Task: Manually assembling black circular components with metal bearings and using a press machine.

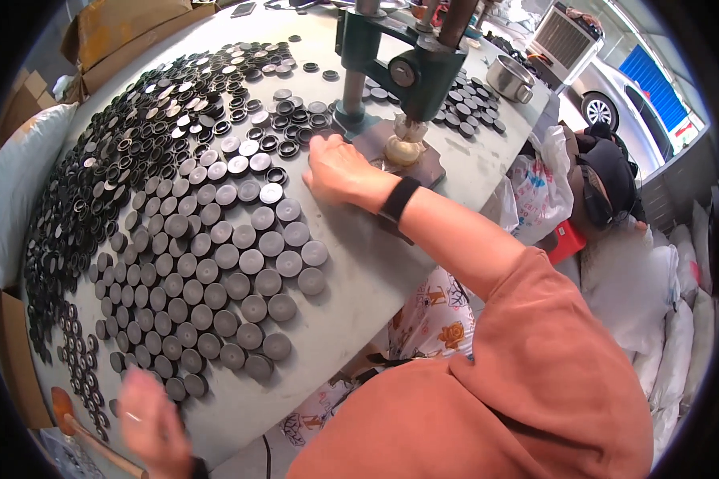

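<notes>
My right hand (339, 172), with a black band on the wrist, rests beside the metal base plate (435, 169) of a green hand press (411, 84). Its fingers curl inward, and whatever they hold is hidden. Under the press ram sits a yellowish-white rounded die (404, 152). At the lower left, my left hand (148, 423) is smeared by motion, a ring on one finger, close to the near edge of the discs. Rows of round grey-topped discs (227, 257) cover the table between my hands. Behind them lies a heap of black rings (136, 140).
More grey discs (467, 104) and a steel pot (510, 78) stand beyond the press. Small ringed parts (78, 359) lie at the left, near a wooden-handled mallet (96, 439). Cardboard boxes (128, 32) and a white sack (24, 180) border the pale table (339, 307).
</notes>
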Demonstrator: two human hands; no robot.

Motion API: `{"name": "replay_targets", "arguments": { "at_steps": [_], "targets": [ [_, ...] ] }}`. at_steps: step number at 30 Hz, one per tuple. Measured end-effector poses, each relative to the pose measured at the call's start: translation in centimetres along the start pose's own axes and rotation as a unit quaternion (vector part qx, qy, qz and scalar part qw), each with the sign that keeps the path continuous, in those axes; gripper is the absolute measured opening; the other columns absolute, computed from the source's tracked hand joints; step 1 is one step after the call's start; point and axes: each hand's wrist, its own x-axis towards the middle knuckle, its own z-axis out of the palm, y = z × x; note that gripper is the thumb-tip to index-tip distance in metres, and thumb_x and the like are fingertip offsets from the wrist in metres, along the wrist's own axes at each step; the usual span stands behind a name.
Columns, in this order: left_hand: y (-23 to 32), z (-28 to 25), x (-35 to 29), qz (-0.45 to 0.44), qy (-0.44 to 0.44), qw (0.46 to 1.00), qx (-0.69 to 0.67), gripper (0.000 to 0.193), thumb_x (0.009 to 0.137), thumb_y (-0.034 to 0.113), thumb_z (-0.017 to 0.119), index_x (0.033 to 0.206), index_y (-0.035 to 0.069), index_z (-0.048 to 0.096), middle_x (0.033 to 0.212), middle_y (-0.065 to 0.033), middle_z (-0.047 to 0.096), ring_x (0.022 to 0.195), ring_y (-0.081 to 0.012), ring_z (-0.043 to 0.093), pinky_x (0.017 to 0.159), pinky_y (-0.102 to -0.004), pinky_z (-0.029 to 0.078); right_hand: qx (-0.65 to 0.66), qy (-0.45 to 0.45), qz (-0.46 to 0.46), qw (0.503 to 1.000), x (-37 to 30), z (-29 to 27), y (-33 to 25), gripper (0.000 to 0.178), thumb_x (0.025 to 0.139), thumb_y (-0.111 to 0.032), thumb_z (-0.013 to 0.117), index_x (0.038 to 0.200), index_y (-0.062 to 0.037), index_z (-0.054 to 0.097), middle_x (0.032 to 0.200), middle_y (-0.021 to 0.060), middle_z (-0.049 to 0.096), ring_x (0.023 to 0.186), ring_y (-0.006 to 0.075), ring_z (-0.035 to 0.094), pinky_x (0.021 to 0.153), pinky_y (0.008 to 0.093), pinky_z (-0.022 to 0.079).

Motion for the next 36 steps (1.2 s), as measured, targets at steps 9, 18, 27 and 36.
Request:
{"name": "replay_targets", "arguments": {
  "at_steps": [9,18,27,36],
  "targets": [
    [4.7,3.6,-5.8,-0.021,-0.003,0.999,-0.037,0.015,0.078,0.003,0.057,0.092,0.0,0.06,0.098,-0.0146,0.061,0.096,-0.0329,0.057,0.083,-0.0437,0.043,0.152,-0.064,0.087,0.982,12.5,0.1,-1.2,0.047,0.079,-0.027,0.062,0.102,0.0123,0.051,0.077,0.017,0.063,0.067,0.0211,0.063,0.06,0.0313,0.052],
    [4.6,3.7,-5.8,-0.033,-0.001,0.998,-0.047,0.017,0.076,0.002,0.055,0.092,0.001,0.06,0.099,-0.0136,0.06,0.096,-0.0316,0.056,0.084,-0.0435,0.043,0.349,0.018,0.146,0.926,9.7,-4.9,0.2,0.031,0.082,-0.011,0.056,0.108,0.0061,0.055,0.092,0.0187,0.061,0.071,0.0191,0.064,0.057,0.027,0.055],
    [4.5,4.0,-5.7,-0.058,0.0,0.997,-0.057,0.017,0.075,0.003,0.056,0.091,0.002,0.06,0.1,-0.0134,0.059,0.096,-0.0316,0.055,0.084,-0.0434,0.043,-0.109,0.048,-0.159,0.98,17.7,1.9,0.9,0.022,0.069,-0.008,0.051,0.086,-0.0016,0.065,0.091,0.0205,0.063,0.089,0.0325,0.061,0.075,0.0378,0.05],
    [4.3,3.8,-6.2,-0.065,-0.003,0.996,-0.059,0.017,0.074,0.004,0.056,0.09,0.002,0.06,0.099,-0.0137,0.059,0.095,-0.0318,0.056,0.083,-0.0432,0.043,0.346,-0.024,0.041,0.937,21.1,2.9,3.2,0.027,0.086,-0.009,0.052,0.111,-0.0003,0.055,0.087,0.0116,0.059,0.071,0.0208,0.063,0.057,0.0292,0.056]
  ]
}}
